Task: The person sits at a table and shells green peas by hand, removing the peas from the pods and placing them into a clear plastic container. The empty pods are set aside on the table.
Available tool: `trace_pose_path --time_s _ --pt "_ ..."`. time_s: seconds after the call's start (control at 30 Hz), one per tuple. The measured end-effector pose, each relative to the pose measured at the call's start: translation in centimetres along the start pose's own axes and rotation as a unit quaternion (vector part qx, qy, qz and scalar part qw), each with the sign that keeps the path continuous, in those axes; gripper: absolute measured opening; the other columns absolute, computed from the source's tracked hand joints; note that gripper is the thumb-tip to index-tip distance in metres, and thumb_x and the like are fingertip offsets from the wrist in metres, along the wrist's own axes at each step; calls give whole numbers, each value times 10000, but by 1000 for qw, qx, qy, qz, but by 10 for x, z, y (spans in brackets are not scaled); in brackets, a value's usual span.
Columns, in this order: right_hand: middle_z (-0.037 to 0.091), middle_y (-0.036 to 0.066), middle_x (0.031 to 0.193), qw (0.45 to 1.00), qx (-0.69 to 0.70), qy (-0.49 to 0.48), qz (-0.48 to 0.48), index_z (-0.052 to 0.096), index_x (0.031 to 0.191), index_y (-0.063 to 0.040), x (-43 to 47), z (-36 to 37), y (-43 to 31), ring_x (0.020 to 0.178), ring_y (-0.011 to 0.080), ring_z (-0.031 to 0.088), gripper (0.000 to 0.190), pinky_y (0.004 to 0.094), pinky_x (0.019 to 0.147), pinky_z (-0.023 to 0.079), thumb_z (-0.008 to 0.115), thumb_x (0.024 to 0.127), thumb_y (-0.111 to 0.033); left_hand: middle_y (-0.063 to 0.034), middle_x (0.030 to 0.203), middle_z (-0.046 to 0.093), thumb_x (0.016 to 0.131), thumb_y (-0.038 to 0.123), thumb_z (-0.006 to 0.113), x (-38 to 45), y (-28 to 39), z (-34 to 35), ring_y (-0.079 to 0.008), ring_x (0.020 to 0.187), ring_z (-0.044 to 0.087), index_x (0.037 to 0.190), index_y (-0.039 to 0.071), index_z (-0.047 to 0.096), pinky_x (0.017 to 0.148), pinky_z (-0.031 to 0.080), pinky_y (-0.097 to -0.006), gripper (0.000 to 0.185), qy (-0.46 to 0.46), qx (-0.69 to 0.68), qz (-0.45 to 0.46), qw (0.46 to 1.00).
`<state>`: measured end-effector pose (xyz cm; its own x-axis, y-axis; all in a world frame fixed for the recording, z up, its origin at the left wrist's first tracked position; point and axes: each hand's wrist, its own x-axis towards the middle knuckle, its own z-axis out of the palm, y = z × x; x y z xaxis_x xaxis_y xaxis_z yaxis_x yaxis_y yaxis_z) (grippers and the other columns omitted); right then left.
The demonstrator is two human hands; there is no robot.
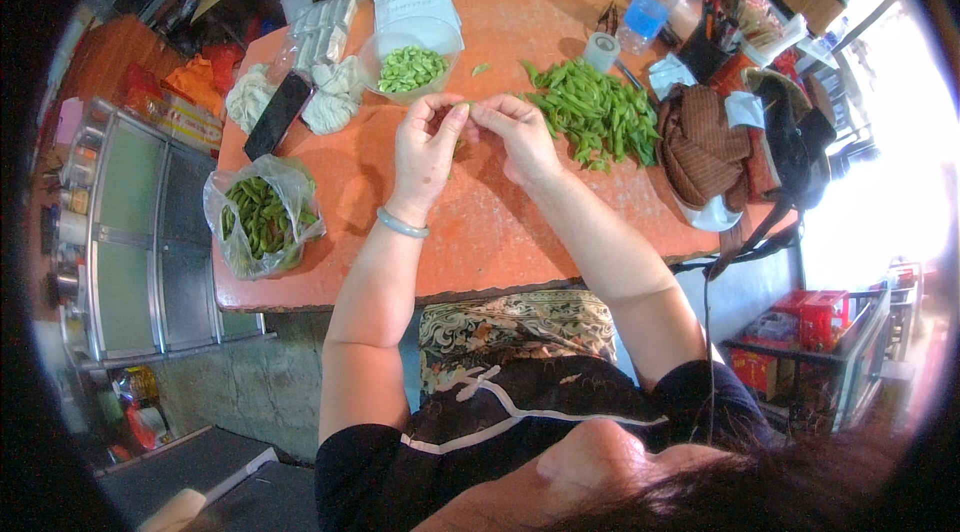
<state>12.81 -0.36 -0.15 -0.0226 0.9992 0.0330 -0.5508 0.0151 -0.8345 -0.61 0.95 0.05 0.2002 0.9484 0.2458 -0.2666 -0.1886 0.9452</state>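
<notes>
My left hand (427, 157) and my right hand (521, 138) meet over the orange tabletop (480, 232), pinching a small green bean pod (466, 105) between their fingertips. Fingers hide most of that pod. Just beyond my left hand is a clear plastic bowl (367, 59) with shelled green beans (411, 68) in it. A loose heap of green pods (596, 108) lies to the right of my right hand. At the table's left front corner, an open clear plastic bag (304, 236) contains darker green pods (259, 213); whether these are full or emptied, I cannot tell.
Left of the bowl are a black phone (277, 116) and crumpled pale cloths (334, 93). A tape roll (601, 52) and a plastic bottle (651, 11) stand behind the heap. Brown striped fabric (705, 146) and a dark bag (787, 127) crowd the right edge.
</notes>
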Motion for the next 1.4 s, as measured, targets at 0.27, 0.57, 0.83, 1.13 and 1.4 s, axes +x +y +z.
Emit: trace_pose_path --time_s 0.27,0.57,0.83,1.13,1.4 --pt "628 65 753 986 106 44 117 593 806 -41 2 -4 -4 695 158 595 80 271 623 475 586 871 -87 -64 912 616 912 101 570 1 -6 0 -115 786 584 1045 -13 559 728 488 -248 176 9 -10 -15 1000" --pt "621 43 775 986 81 -12 144 607 894 -63 10 -21 -9 725 135 591 47 266 671 478 596 872 -102 -48 952 623 911 113 571 5 -22 -3 -100 800 567 1044 0 587 754 464 -238 175 11 -109 -56 992" --pt "645 91 843 871 -431 -25 -233 678 964 -27 8 -11 -5 738 185 606 178 282 682 491 679 789 -63 -37 863 622 896 154 602 4 -23 -9 -86 711 541 990 -5 610 644 430 -203 184 45 -119 -121 984" --pt "670 112 869 890 -417 -59 -175 683 911 -6 9 -17 -22 754 204 641 142 297 676 509 675 775 -46 -28 768 607 900 158 591 4 -22 -11 -91 691 529 944 11 617 653 424 -226 156 14 -125 -111 986" --pt "665 149 836 783 -497 -56 -369 676 890 3 14 -18 -15 749 258 648 119 306 666 512 657 778 -33 -37 870 608 892 107 556 1 -16 1 -96 748 545 969 -11 615 707 453 -240 152 60 -61 -69 994"
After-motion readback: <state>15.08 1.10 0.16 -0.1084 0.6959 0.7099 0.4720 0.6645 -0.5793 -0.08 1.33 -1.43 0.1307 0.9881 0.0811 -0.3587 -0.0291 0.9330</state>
